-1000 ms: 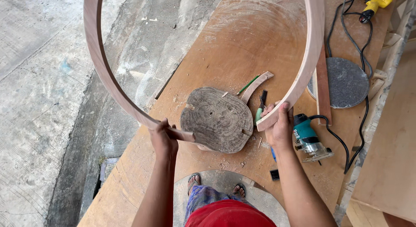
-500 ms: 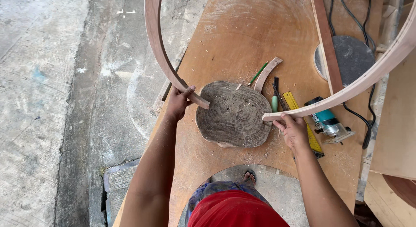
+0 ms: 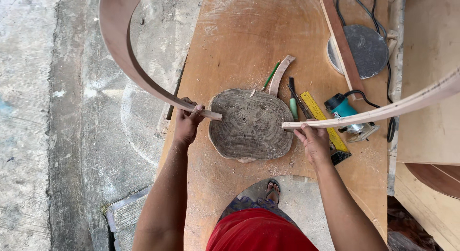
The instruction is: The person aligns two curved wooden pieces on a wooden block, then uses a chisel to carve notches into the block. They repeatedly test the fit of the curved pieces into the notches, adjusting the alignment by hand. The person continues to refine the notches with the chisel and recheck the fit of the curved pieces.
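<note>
A long bent strip of thin wood [image 3: 129, 59] arcs up out of view, its two ends held over a plywood worktop [image 3: 230, 45]. My left hand [image 3: 188, 120] grips the strip's left end beside a grey slab of tree trunk [image 3: 250, 124]. My right hand [image 3: 314, 140] grips the right end [image 3: 383, 111] at the slab's right edge. The slab lies flat between both hands, its rings showing.
To the right of the slab lie a pencil [image 3: 270, 74], a short curved wood offcut [image 3: 280, 74], a chisel [image 3: 293, 98], a yellow ruler [image 3: 324, 119], a teal trim router [image 3: 350, 116] with black cable, a round grey disc [image 3: 364, 49] and a wood batten [image 3: 340, 40]. Concrete floor lies left.
The strip's ends have been spread wider apart, my left hand moving to the slab's left edge and my right hand to its right edge. The view has shifted slightly.
</note>
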